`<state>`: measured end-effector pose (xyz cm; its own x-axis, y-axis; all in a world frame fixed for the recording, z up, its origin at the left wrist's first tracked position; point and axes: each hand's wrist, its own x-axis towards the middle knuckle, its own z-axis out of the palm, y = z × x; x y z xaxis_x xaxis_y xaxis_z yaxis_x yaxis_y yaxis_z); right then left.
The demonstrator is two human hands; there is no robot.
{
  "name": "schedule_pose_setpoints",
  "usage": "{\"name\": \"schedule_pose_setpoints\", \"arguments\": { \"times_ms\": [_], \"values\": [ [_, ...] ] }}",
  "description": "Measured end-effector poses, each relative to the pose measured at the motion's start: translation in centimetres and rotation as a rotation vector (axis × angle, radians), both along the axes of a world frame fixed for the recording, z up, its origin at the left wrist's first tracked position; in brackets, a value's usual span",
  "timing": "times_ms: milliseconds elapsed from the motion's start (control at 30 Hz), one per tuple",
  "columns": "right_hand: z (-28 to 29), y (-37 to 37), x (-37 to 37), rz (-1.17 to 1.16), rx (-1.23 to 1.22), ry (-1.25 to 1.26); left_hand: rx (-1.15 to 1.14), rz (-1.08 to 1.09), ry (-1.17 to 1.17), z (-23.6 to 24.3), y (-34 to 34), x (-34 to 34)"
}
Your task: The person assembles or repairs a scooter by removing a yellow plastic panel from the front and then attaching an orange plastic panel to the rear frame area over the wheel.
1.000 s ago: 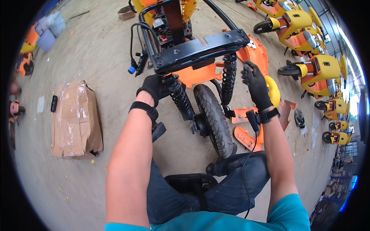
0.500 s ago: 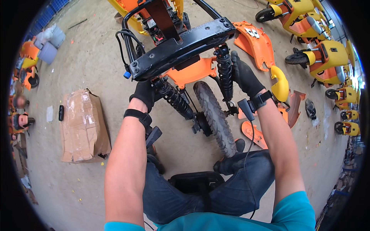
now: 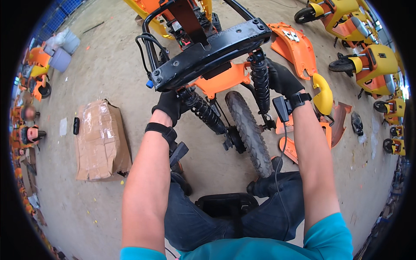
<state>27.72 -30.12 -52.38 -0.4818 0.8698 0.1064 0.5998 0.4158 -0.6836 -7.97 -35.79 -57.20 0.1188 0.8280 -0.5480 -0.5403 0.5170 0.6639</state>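
In front of me stands a partly stripped scooter, its black metal frame (image 3: 212, 52) above two coil-spring shock absorbers. My left hand (image 3: 169, 106), in a black glove, is against the upper end of the left shock absorber (image 3: 201, 110); its fingers are hidden behind the parts. The gloved right hand (image 3: 284, 80) is curled against the upper part of the right shock absorber (image 3: 261, 80), fingertips out of sight behind it. Between the shocks, a knobbly rear tyre (image 3: 249, 132) leans toward me. An orange plastic panel (image 3: 223, 80) sits under the frame.
A taped cardboard box (image 3: 102, 141) lies at left. Orange body panels (image 3: 297, 50) and a yellow mudguard (image 3: 323, 93) lie on the floor at right. Yellow scooters (image 3: 375, 65) line the far right. A blue cable end (image 3: 150, 83) hangs from the frame's left.
My right hand's fingers, stretched upward before, now bend in toward the right shock absorber. The whole scene has shifted slightly rightward in view. My left hand stays by the left shock.
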Motion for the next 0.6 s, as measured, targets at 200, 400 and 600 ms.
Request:
{"name": "schedule_pose_setpoints", "arguments": {
  "times_ms": [200, 400, 600],
  "values": [
    [-2.5, 2.3, 1.2, 0.054, 0.1, 0.091, 0.022, -0.016, 0.041, 0.7, -0.2, 0.6],
    [-1.6, 1.3, 0.7, -0.017, 0.157, -0.011, 0.057, -0.044, 0.067, 1.5, -0.5, 0.1],
    [-1.3, 1.1, 1.7, -0.015, 0.19, -0.065, 0.042, -0.024, 0.007, 1.2, 0.0, 0.6]
  ]
}}
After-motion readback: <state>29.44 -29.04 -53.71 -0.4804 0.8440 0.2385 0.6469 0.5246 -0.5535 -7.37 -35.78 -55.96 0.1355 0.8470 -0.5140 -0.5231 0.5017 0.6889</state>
